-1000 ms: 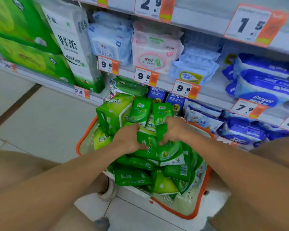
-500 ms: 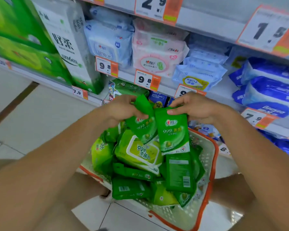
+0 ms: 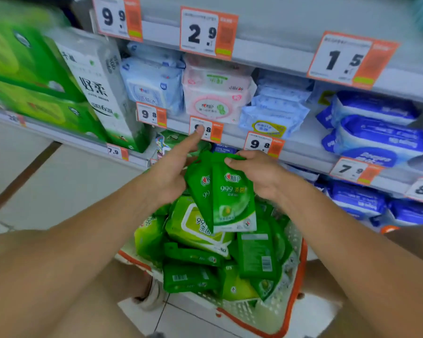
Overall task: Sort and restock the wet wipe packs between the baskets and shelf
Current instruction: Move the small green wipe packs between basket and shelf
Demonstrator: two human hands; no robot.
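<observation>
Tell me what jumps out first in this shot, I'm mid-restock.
Two small green wipe packs are held up at centre frame, the right hand pinching their top edge and the left hand against their left side with its forefinger straight. Right below sits the orange-rimmed basket, heaped with more green packs. Behind, big price tags line the shelf, the nearest reading 2.9.

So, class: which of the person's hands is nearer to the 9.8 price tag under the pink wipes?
Left. The left hand has its forefinger stretched up so the tip overlaps the price tag. The right hand sits lower and to the right, pinching the green wipe packs.
</observation>
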